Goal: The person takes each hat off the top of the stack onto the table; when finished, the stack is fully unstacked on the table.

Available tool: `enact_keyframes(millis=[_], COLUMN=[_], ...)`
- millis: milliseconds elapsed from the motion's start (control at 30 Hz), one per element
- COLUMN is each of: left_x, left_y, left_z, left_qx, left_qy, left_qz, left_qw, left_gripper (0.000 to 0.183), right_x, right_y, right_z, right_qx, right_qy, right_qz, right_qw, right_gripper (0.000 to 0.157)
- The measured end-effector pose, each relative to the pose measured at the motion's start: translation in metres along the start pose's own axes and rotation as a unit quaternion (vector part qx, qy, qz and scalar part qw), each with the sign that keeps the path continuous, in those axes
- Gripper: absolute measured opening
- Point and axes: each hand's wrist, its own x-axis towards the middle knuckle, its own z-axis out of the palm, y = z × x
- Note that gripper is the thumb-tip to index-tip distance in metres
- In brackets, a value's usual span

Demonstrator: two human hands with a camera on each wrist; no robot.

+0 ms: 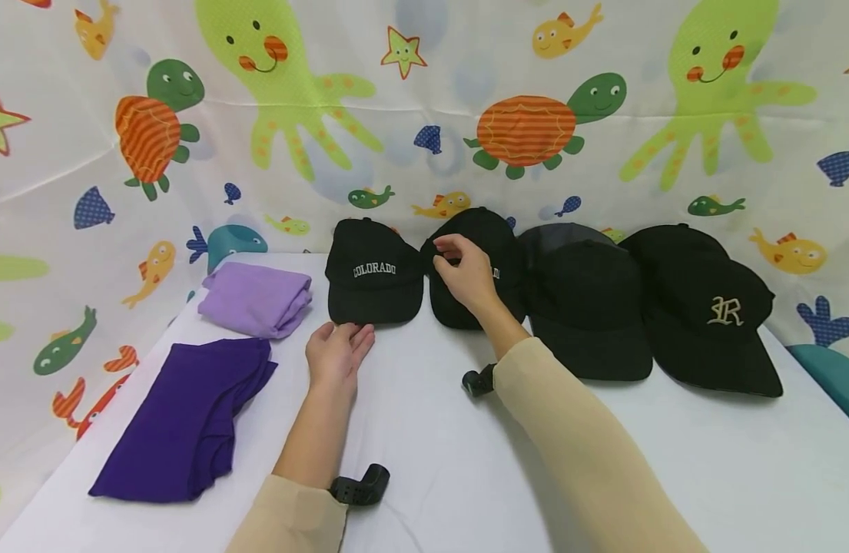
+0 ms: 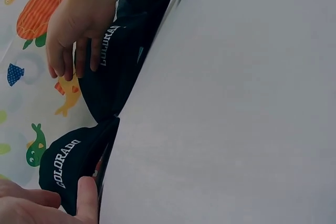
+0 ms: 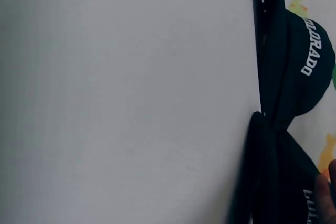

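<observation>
A black baseball cap [image 1: 369, 246] with white COLORADO lettering sits toward the back, brim facing forward. My left hand [image 1: 334, 357] is at the front of its brim, palm partly up and fingers loosely bent, holding nothing. In the left wrist view, a finger of the left hand [image 2: 31, 208] overlaps the edge of that cap [image 2: 68, 163]. Beside it stands a second black COLORADO cap [image 1: 475, 226], its lettering partly hidden. My right hand [image 1: 465, 273] hovers in front of it with relaxed, slightly bent fingers. The left wrist view shows these fingers hanging loosely before the lettering.
Right of these, a plain black cap [image 1: 590, 299] overlaps a dark grey one [image 1: 562, 233]. Farther right, a black cap with a gold R [image 1: 714, 330] overlaps another black cap [image 1: 673, 238]. Folded lilac cloth [image 1: 254, 296] and dark purple cloth [image 1: 182, 422] lie left on the white table [image 1: 424, 461].
</observation>
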Motion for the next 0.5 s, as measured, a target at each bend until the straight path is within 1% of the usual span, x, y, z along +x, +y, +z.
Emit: enact_keyframes(millis=[133, 367, 500], left_x=[0.001, 0.002, 0.002], left_y=[0.002, 0.004, 0.006], left_z=[0.0, 0.001, 0.005], left_qx=[0.011, -0.003, -0.014], left_qy=[0.008, 0.031, 0.03], left_qz=[-0.007, -0.017, -0.021], left_qw=[0.9999, 0.9994, 0.9992], left_gripper=[0.074, 0.069, 0.068], right_x=[0.006, 0.012, 0.017], right_y=[-0.001, -0.002, -0.003], right_z=[0.006, 0.017, 0.02], right_qx=[-0.005, -0.011, -0.018], right_qy=[-0.002, -0.02, -0.034], right_qz=[0.013, 0.032, 0.041], right_qw=[1.0, 0.999, 0.998], right_gripper=[0.024, 0.025, 0.026])
